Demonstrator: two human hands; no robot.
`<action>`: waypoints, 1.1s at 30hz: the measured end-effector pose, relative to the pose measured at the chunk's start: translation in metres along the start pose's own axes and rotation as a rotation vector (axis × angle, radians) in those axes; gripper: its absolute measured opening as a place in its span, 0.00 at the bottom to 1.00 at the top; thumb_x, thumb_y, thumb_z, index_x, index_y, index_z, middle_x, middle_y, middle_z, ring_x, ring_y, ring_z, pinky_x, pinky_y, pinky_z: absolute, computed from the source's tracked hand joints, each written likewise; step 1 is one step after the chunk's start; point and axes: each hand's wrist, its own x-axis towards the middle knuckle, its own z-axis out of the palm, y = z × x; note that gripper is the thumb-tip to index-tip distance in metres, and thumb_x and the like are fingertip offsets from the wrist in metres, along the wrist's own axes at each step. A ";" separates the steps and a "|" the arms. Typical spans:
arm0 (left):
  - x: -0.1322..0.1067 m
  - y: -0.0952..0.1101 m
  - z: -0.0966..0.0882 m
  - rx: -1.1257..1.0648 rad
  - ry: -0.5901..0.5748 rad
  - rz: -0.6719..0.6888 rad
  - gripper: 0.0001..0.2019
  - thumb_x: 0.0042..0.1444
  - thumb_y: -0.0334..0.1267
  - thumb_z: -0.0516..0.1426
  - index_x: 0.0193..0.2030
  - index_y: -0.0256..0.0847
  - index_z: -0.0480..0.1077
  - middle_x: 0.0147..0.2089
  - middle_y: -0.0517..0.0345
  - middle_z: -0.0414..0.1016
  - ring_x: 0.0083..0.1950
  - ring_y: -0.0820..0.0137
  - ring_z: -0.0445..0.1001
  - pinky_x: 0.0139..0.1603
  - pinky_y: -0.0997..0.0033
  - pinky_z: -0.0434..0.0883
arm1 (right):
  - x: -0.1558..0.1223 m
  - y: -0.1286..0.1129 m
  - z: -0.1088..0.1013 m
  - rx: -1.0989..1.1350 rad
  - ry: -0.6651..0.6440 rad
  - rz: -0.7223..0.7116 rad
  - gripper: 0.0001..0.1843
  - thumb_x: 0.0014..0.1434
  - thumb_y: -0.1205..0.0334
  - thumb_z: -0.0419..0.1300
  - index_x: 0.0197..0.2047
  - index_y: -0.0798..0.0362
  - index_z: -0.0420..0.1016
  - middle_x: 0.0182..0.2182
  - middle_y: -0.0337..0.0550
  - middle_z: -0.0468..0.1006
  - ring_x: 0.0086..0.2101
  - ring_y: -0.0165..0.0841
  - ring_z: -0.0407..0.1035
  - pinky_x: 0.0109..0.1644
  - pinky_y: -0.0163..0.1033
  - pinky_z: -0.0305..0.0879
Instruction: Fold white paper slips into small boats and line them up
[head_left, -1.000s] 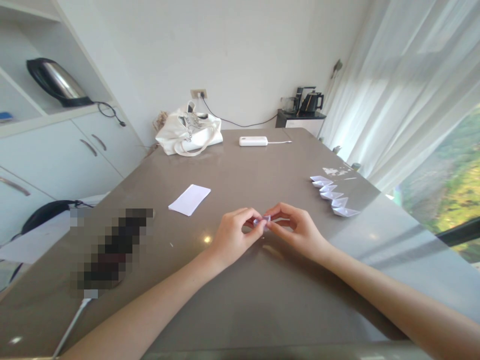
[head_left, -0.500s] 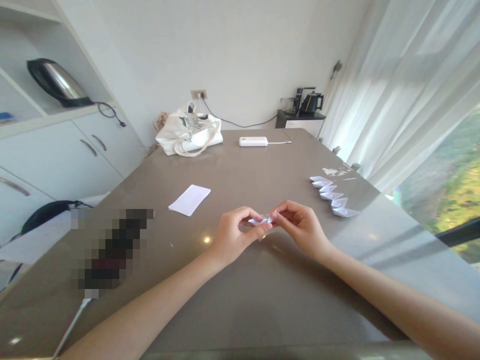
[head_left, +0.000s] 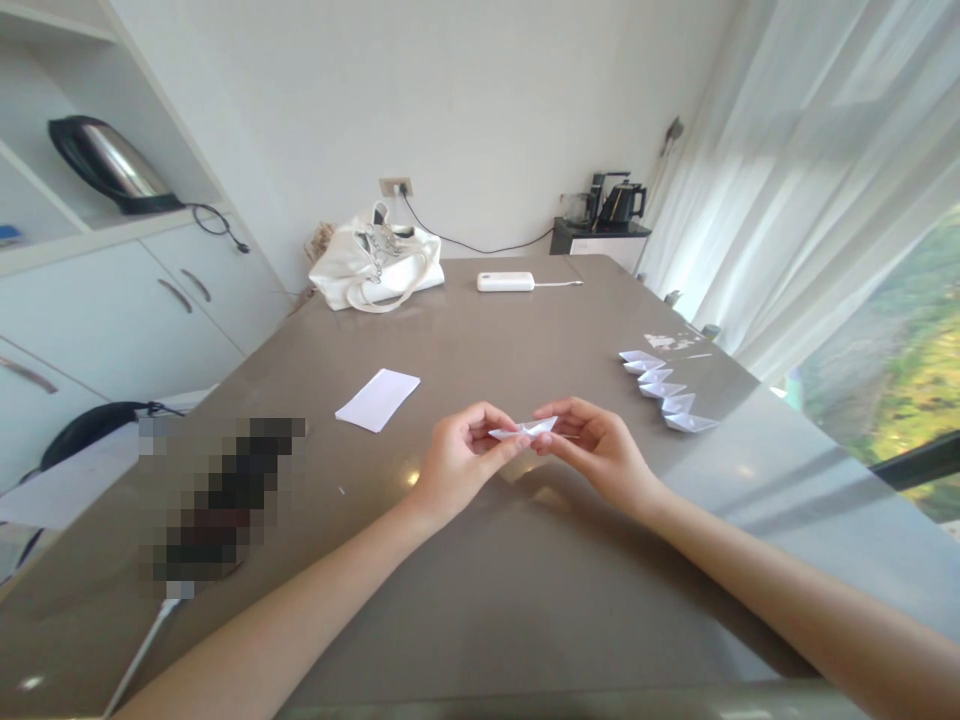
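Note:
A small white paper boat is held between both hands above the middle of the table. My left hand pinches its left end and lower middle with thumb and fingers. On the other side, my right hand grips the boat's right part, thumb at the near side and fingers behind. Several finished-looking paper boats stand in a slanting row to the right of my right hand. A stack of white paper sheets lies flat to the left, beyond my left hand.
On the brown table a white power bank and a white handbag sit at the far side. A pixelated dark object with a white cable lies at left. Paper scraps are near the right edge, by the curtain.
The fingers have shifted along the paper boat, and more of its pointed hull shows now. My right thumb has moved down to its near side.

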 end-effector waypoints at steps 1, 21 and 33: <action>0.000 0.000 0.000 0.005 -0.013 0.014 0.11 0.48 0.40 0.63 0.32 0.36 0.68 0.32 0.55 0.77 0.35 0.70 0.75 0.36 0.75 0.70 | 0.000 0.000 -0.001 -0.026 -0.032 0.016 0.15 0.51 0.55 0.66 0.40 0.54 0.74 0.32 0.43 0.79 0.33 0.33 0.73 0.40 0.38 0.71; 0.000 0.000 -0.002 0.006 -0.014 0.002 0.15 0.49 0.42 0.63 0.41 0.34 0.73 0.35 0.51 0.79 0.36 0.68 0.77 0.37 0.73 0.74 | -0.001 0.000 0.000 -0.109 0.093 -0.040 0.13 0.48 0.53 0.67 0.31 0.56 0.78 0.30 0.46 0.81 0.30 0.35 0.73 0.35 0.39 0.70; -0.002 0.000 -0.003 0.179 -0.045 0.096 0.11 0.54 0.44 0.59 0.33 0.36 0.74 0.30 0.55 0.78 0.31 0.70 0.75 0.34 0.75 0.72 | 0.001 -0.001 -0.003 -0.115 -0.017 0.054 0.15 0.50 0.51 0.65 0.32 0.56 0.79 0.27 0.45 0.80 0.28 0.34 0.72 0.34 0.38 0.69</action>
